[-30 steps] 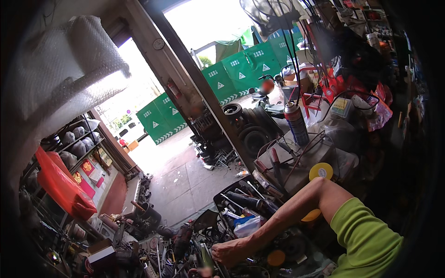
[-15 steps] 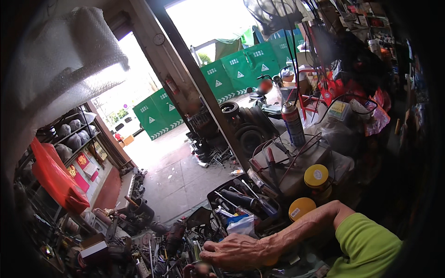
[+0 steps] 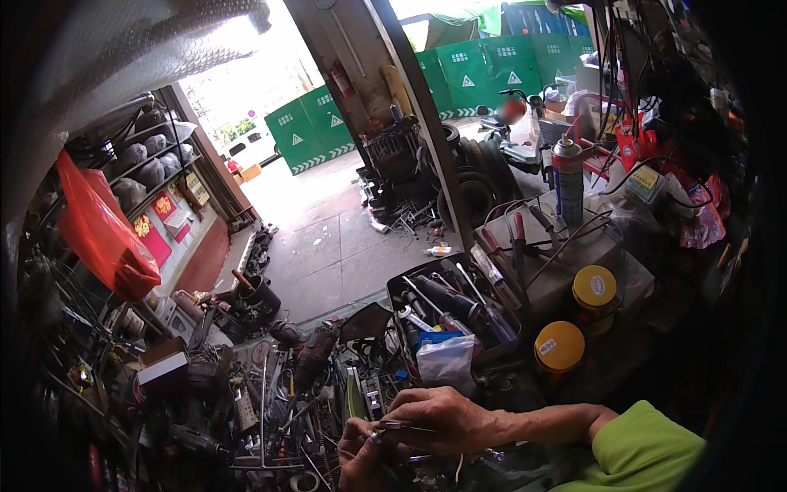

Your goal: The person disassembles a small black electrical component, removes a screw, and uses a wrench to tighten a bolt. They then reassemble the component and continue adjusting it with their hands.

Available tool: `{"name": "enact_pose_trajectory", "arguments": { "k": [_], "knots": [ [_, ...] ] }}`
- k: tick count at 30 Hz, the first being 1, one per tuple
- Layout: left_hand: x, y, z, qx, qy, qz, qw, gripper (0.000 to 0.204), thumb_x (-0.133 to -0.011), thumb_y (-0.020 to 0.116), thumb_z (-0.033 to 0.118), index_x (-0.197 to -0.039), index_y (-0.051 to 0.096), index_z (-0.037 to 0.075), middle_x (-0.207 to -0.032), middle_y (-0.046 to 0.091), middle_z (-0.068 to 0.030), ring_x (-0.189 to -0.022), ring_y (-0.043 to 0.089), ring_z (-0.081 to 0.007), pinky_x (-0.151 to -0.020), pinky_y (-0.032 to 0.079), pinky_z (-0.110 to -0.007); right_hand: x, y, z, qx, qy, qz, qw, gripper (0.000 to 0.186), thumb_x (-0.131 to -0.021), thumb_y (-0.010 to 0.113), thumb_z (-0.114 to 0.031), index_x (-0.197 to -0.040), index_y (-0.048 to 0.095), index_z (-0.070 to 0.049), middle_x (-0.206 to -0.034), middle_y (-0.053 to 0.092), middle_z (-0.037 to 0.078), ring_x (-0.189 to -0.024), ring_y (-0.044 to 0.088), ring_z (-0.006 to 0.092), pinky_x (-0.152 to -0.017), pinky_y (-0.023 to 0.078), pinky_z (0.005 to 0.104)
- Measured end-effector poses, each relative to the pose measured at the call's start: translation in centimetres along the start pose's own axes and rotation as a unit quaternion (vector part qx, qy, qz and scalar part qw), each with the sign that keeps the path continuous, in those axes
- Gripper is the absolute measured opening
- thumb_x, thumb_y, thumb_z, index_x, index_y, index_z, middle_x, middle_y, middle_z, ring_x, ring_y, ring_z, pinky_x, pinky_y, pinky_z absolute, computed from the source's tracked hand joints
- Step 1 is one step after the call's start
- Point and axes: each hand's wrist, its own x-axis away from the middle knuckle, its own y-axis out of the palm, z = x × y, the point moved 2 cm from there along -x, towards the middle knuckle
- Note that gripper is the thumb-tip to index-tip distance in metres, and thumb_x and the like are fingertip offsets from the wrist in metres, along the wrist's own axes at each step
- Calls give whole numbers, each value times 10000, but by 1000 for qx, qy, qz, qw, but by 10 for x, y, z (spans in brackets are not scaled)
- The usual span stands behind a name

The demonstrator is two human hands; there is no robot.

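My right hand (image 3: 443,418) is closed on a thin metal tool (image 3: 410,425), its forearm coming in from the green sleeve at lower right. My left hand (image 3: 357,455) pinches a small silvery piece (image 3: 375,438) whose kind I cannot make out, just beside the right fingertips. Both hands are above a cluttered heap of tools and parts (image 3: 279,402). Behind them stand a light green upright strip (image 3: 355,402), a bagged item (image 3: 445,365) and a black toolbox (image 3: 504,353) full of screwdrivers and other tools.
Two yellow-lidded tubs (image 3: 559,344) and a spray can (image 3: 567,184) stand at the right. A red bag (image 3: 102,230) hangs at left. Beyond the doorway are tires (image 3: 479,184), a scooter (image 3: 518,148) and green barriers (image 3: 459,74).
My right arm has come down and drawn back from over the toolbox to meet my left hand. The view has shifted, so the surroundings sit higher and more to the right in places.
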Motion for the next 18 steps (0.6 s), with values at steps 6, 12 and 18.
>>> {"name": "enact_pose_trajectory", "arguments": {
  "k": [6, 12, 18],
  "knots": [
    [0, 20, -3, -19, 32, 64, 997, 76, -969, 575, 115, -1022, 572, 61, -791, 607, -33, -629, 553, -94, -558, 478, -240, 7, -1, 2, 8, 8, 65, 998, 159, -856, 722, -86, -975, 679, 10, -872, 652, 138, -723, 662, 254, -594, 517, 324],
    [3, 26, -3, -102, 134, 89, 982, 91, -954, 583, 61, -921, 649, 8, -934, 648, -77, -786, 589, -118, -688, 488, -242, 14, 1, 0, 24, 19, 95, 995, 198, -836, 735, -88, -1015, 694, -13, -891, 672, 134, -759, 679, 268, -635, 549, 327],
    [17, 33, 4, -161, 182, 25, 970, 310, -908, 611, 108, -1166, 622, -63, -1198, 595, -131, -1017, 591, -188, -879, 479, -289, 11, -2, -6, 40, -7, 122, 992, 263, -821, 738, -59, -1080, 702, -36, -921, 675, 126, -766, 683, 245, -656, 563, 314]
  ]
}}
